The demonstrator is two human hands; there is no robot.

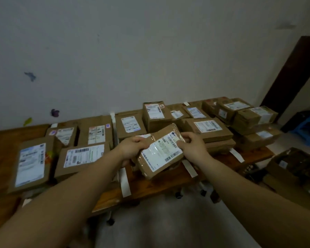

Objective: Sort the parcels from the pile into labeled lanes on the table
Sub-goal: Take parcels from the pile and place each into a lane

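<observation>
A small brown cardboard parcel (160,154) with a white shipping label and clear tape is held tilted above the wooden table (161,183), near its front edge. My left hand (132,149) grips its left side. My right hand (191,146) grips its right side, thumb on the label. Several brown parcels lie on the table in groups: a large flat one (31,163) at the far left, one (82,159) beside it, a box (130,125) behind my hands, and a stack (207,129) to the right. White tape strips (124,181) mark lane borders.
More stacked parcels (254,117) crowd the table's right end. An open cardboard box (292,163) sits on the floor at right, with a blue stool (307,129) behind it. A dark door frame (292,76) stands at right. The wall runs behind the table.
</observation>
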